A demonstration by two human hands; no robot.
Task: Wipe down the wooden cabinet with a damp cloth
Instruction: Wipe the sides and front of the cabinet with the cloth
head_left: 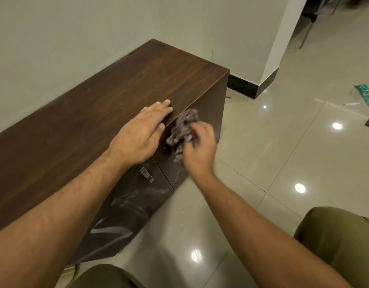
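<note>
A low, dark wooden cabinet (pixel 109 104) stands along the pale wall, and the left hand (pixel 141 133) lies flat and open on its top at the front edge, fingers spread toward the right end and holding nothing. Just to the right, below that edge, the right hand (pixel 197 149) is closed around a crumpled grey cloth (pixel 183 133), blurred, which it presses against the cabinet's front face near the right front corner, above a small metal handle (pixel 146 173). Farther right lies glossy tiled floor (pixel 283 163), with a green wrapper (pixel 365 95) well apart near the right side.
</note>
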